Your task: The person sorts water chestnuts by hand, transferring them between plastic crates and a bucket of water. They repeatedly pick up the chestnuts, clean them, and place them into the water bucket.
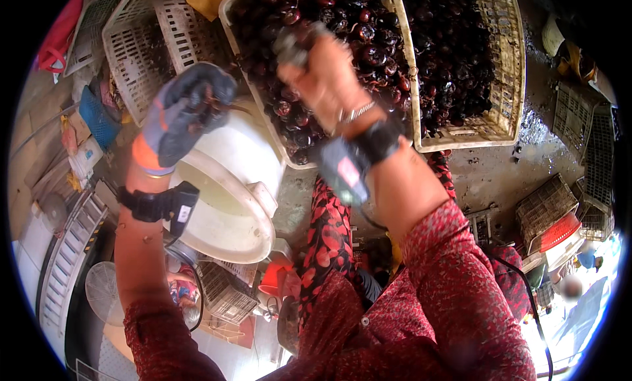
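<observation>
Dark red-brown, glossy water chestnuts [365,32] fill a white plastic crate [407,52] at the far middle. My left hand [194,101], in a grey and black glove with an orange cuff, is closed above a white tub's far edge. Dark reddish pieces, seemingly a water chestnut [209,99], show between its fingers. Bare and smeared by motion, my right hand [322,72] hangs over the crate. Its fingers are curled round a dark, blurred lump whose kind I cannot make out.
Under my left forearm stands the white tub [260,233] with cloudy liquid. A second crate [503,85] of water chestnuts adjoins the first. White crates [135,58] lie at the far left; dark crates [546,206] are stacked at right. Wet concrete floor [484,174] shows between.
</observation>
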Demonstrator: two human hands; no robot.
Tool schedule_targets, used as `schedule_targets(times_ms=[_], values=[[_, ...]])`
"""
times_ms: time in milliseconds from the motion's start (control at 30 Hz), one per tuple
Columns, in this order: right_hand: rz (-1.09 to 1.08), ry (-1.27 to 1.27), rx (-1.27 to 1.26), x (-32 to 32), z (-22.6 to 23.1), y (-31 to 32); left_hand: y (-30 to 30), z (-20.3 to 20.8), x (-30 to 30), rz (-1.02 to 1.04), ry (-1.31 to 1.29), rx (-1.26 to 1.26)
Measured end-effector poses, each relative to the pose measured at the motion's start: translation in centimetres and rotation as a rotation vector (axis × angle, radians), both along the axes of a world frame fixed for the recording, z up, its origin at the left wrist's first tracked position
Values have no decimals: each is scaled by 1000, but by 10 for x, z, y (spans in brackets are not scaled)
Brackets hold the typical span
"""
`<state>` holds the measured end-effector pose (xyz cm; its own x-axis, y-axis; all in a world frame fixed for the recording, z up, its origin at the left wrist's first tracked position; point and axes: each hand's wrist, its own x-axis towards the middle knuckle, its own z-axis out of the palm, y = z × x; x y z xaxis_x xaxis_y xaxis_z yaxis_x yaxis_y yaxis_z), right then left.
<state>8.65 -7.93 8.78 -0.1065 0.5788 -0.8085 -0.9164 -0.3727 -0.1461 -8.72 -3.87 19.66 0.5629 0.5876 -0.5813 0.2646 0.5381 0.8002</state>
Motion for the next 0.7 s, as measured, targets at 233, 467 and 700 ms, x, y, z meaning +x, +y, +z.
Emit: schedule_targets(times_ms=[233,467,700], values=[[314,-312,194,24,4,82,69,-33,-126,274,511,183],[326,-1411,279,134,-58,-18,120,-101,-229,109,1333,654],[64,-1264,137,156,-98,-176,7,-124,65,-479,473,900]])
